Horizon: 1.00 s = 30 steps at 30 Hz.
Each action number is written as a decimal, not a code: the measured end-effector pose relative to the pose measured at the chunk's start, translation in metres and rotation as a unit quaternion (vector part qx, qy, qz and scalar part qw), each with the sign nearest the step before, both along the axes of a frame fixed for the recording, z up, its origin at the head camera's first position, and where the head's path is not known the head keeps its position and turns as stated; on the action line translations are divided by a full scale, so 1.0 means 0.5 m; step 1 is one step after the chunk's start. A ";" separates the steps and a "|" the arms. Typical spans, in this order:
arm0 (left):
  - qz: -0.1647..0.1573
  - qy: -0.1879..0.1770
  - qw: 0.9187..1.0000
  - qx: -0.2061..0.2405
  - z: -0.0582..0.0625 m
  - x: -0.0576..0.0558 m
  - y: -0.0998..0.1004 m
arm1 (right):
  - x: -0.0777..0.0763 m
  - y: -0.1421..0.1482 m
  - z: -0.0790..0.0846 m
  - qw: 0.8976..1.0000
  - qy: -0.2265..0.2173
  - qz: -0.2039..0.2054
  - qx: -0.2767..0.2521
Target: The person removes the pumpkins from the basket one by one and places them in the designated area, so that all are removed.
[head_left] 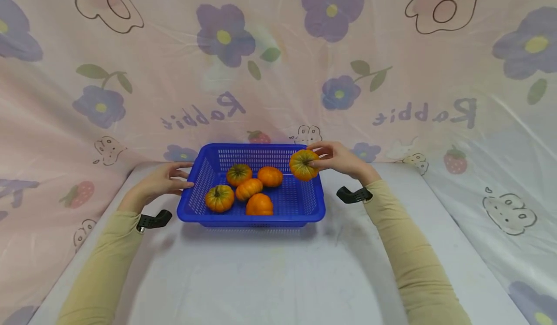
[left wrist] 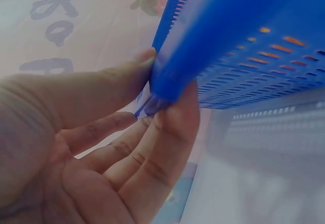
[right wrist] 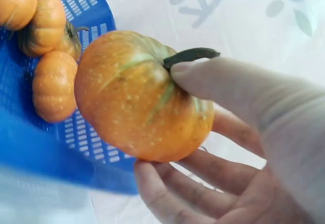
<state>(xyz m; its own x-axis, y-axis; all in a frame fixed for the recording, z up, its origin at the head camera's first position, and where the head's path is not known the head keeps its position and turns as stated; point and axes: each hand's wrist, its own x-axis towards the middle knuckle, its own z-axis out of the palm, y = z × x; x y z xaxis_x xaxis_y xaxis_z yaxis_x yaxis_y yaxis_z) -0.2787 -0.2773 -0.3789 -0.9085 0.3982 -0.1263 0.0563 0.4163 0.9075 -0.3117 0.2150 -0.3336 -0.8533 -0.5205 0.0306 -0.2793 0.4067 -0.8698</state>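
A small orange pumpkin (head_left: pixel 303 166) with green streaks is held by my right hand (head_left: pixel 338 157) over the right side of a blue plastic basket (head_left: pixel 252 218). In the right wrist view, my thumb presses beside the dark stem of this pumpkin (right wrist: pixel 137 102), and the fingers support it from the other side. My left hand (head_left: pixel 162 182) grips the basket's left rim; the left wrist view shows that rim (left wrist: pixel 175 76) pinched between thumb and fingers. Inside the basket lie several more small pumpkins (head_left: pixel 249 189), some plain orange, others greenish near the stem.
The basket stands toward the back of a white-covered table (head_left: pixel 270 276). Behind it hangs a pink curtain (head_left: pixel 278 107) printed with flowers and rabbits, which also closes off both sides. Each wrist carries a black camera mount (head_left: pixel 354 195).
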 end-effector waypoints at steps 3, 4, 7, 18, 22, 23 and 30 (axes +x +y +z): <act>0.001 0.005 1.000 0.010 -0.003 0.002 -0.003 | 0.001 0.019 -0.001 1.000 0.003 -0.025 0.000; 0.002 0.006 1.000 0.013 -0.004 0.003 -0.004 | 0.003 0.025 -0.001 0.999 0.003 -0.034 0.000; 0.004 0.010 1.000 0.023 -0.005 0.009 -0.006 | 0.007 0.044 -0.002 0.998 0.003 -0.062 0.001; 0.015 0.015 0.999 0.036 -0.014 0.022 -0.015 | 0.022 0.111 -0.042 0.989 -0.018 -0.149 -0.004; 0.013 0.012 0.999 0.040 -0.018 0.020 -0.018 | 0.031 0.133 -0.063 0.985 -0.031 -0.168 0.002; 0.012 0.011 0.999 0.040 -0.019 0.019 -0.019 | 0.033 0.137 -0.068 0.985 -0.037 -0.170 0.001; 0.006 0.001 0.999 0.045 -0.024 0.027 -0.025 | 0.039 0.152 -0.111 0.984 -0.054 -0.171 -0.003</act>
